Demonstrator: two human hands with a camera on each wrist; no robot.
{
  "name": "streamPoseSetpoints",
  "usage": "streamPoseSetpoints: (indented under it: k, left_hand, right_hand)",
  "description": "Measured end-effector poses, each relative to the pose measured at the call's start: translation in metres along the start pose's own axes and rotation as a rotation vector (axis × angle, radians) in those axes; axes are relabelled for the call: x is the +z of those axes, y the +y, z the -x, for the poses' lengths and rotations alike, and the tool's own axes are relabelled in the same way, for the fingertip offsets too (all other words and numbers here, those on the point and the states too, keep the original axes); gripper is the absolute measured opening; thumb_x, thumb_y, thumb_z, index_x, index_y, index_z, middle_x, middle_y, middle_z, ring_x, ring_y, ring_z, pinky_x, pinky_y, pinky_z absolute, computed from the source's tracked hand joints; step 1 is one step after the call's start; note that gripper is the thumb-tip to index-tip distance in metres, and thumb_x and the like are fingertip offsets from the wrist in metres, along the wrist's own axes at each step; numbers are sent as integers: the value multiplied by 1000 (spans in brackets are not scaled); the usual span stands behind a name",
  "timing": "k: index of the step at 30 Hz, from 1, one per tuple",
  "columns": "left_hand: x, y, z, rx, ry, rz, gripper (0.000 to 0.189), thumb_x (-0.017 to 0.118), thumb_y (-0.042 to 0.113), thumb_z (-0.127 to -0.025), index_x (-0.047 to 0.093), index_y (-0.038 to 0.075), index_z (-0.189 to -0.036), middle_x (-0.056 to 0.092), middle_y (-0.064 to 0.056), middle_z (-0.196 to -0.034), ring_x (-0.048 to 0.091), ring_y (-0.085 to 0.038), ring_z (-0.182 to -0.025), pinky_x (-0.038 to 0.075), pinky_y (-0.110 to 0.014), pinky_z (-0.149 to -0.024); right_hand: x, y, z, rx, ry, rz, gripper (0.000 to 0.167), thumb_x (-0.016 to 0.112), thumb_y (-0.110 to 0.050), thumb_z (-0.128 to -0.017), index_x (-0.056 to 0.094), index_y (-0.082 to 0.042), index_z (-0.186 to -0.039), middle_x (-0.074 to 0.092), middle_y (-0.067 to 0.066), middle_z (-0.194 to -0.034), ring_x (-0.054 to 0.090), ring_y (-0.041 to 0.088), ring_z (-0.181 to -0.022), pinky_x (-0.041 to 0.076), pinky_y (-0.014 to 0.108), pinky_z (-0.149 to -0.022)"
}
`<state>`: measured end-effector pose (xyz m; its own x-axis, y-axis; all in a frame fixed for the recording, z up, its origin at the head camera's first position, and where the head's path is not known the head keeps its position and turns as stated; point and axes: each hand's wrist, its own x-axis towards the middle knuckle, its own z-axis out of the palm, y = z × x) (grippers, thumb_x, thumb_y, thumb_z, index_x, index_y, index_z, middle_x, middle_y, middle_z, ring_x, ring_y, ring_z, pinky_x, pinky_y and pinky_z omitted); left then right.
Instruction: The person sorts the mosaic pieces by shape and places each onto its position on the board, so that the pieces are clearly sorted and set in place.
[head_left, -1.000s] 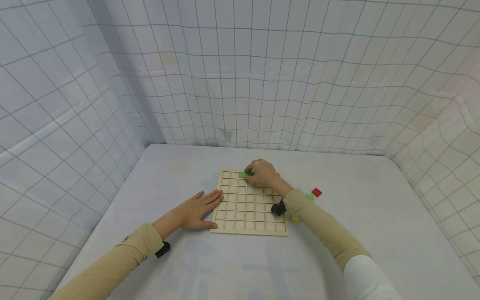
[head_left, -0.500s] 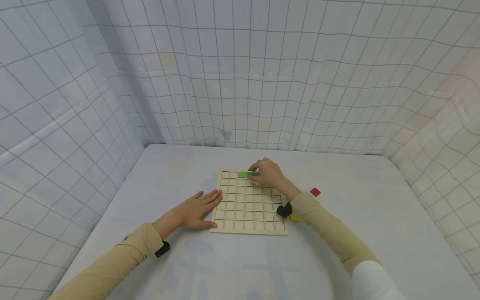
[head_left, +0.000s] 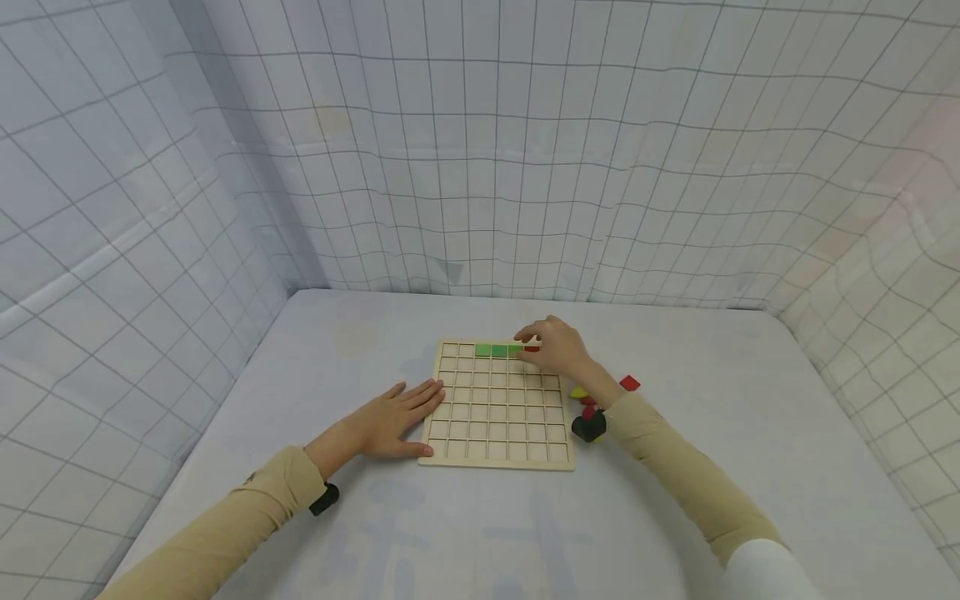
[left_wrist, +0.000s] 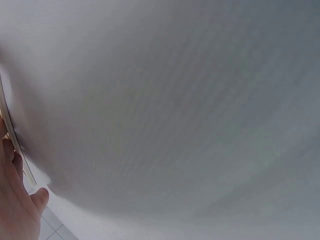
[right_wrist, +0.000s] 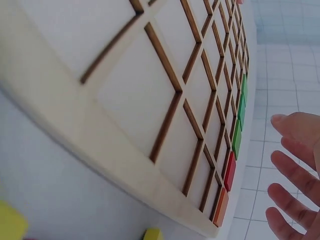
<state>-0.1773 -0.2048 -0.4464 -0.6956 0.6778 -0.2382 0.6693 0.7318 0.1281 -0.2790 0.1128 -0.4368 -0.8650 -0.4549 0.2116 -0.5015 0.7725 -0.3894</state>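
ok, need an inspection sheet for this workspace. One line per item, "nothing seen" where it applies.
Surface: table with a pale covering; grid board on it.
Job's things: far row of the board holds three green tiles, a red tile and an orange tile at the right end; a loose red tile and yellow pieces lie right of the board, some only partly visible.
Clutter: nothing seen beyond those loose pieces.
Hands: left hand spread, fingertips on the board's left edge; right hand at the far row, nothing seen in its fingers.
Cables: nothing seen.
Surroundings: white walls with dark grid lines.
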Motion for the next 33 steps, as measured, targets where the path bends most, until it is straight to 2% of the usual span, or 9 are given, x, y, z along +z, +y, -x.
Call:
streamPoseSetpoints:
  k: [16, 33]
  left_hand:
    - [2, 0, -2, 10, 13, 7, 91, 45, 66, -90, 17, 7, -154, 12, -10, -162, 13, -28, -150, 17, -59, -116]
    - [3, -1, -3, 3, 10, 3, 92, 45, 67, -90, 16, 8, -155, 12, -9, -163, 13, -27, -150, 17, -58, -117]
  right_hand:
    - [-30, 29, 30, 37, 99, -4, 31, 78, -28, -80, 74, -14, -107, 73, 3, -97, 60, 23, -90, 50, 35, -70]
    - [-52, 57, 73, 100, 118, 28, 33, 77, -29, -81, 73, -13, -110, 73, 5, -98, 59, 23, -90, 49, 36, -71]
